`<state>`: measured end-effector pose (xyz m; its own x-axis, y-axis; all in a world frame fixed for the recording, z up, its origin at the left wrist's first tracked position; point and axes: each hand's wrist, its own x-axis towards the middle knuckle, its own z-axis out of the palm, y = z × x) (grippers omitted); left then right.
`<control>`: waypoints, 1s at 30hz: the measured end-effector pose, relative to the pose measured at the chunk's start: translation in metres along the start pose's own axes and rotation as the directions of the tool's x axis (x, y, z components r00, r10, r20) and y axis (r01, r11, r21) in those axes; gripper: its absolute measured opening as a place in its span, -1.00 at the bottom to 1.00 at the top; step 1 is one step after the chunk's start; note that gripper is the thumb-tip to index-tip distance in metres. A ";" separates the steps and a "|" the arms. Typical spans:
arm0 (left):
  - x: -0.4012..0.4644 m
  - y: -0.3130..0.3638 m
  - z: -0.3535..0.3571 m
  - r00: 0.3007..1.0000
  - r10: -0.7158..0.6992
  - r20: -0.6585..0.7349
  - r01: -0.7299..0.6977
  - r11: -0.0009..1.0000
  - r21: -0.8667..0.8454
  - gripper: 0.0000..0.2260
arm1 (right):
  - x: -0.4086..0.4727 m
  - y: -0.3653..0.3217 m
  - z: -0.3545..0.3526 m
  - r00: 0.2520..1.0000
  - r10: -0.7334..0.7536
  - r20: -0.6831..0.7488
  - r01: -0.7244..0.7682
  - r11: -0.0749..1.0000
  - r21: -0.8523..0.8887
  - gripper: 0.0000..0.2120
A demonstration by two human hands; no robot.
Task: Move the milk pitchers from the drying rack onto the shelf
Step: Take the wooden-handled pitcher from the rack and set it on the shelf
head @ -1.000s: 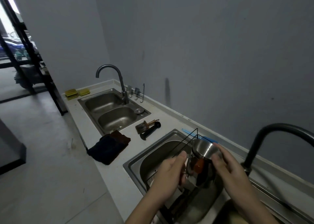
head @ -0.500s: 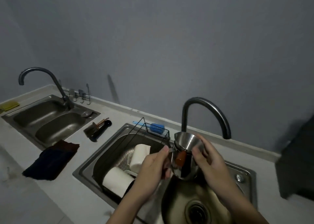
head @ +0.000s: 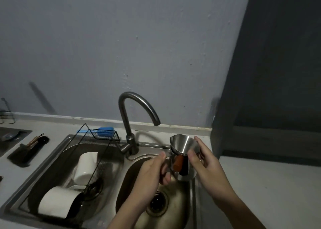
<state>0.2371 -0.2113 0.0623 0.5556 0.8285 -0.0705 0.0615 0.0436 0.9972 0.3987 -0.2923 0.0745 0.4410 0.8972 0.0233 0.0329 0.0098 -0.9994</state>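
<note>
A steel milk pitcher (head: 182, 144) with a brown handle hangs in the air over the right sink basin. My left hand (head: 154, 170) grips it from the left at the handle. My right hand (head: 204, 161) cups its right side. The black wire drying rack (head: 97, 152) sits in the left basin and holds two white pitchers (head: 86, 165), both lying on their sides. A dark shelf unit (head: 271, 89) rises at the right, past the counter's end.
A curved grey tap (head: 129, 124) stands just left of the held pitcher. The right basin's drain (head: 156, 203) lies below my hands. A blue brush (head: 106, 131) rests in the rack's small basket. Brushes (head: 32, 146) lie on the counter at the left. Pale countertop (head: 269, 185) extends to the right.
My view has swung right, from the far sink to this one. Both hands carried the steel pitcher rightwards, away from the rack and over the right basin.
</note>
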 end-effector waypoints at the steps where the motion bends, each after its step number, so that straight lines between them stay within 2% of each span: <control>1: 0.000 0.001 0.009 1.000 -0.009 0.010 0.009 1.000 0.002 -0.54 | -0.002 0.002 -0.007 1.000 -0.001 -0.020 0.002 1.000 0.018 -0.12; 8: 0.005 0.011 0.077 0.997 -0.025 0.076 0.028 0.999 -0.038 -0.61 | -0.019 0.018 -0.065 0.985 0.016 -0.174 -0.002 0.997 0.077 -0.14; 13: 0.018 0.003 0.121 0.995 -0.050 0.084 0.056 0.996 -0.073 -0.57 | -0.025 0.028 -0.101 0.959 0.021 -0.282 0.002 0.997 0.082 -0.49; 18: 0.030 -0.005 0.159 0.990 -0.063 0.129 0.071 0.996 -0.057 -0.48 | -0.026 0.039 -0.135 0.932 -0.012 -0.363 0.032 0.998 0.049 -0.63; 30: 0.062 -0.008 0.216 0.982 -0.085 0.171 0.092 0.995 -0.036 -0.56 | 0.000 0.064 -0.191 0.926 -0.063 -0.372 0.082 0.996 0.035 -0.64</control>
<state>0.4503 -0.2809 0.0444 0.6819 0.7141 -0.1583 0.0828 0.1397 0.9867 0.5722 -0.3761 0.0149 0.7398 0.6662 0.0937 0.0370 0.0987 -0.9944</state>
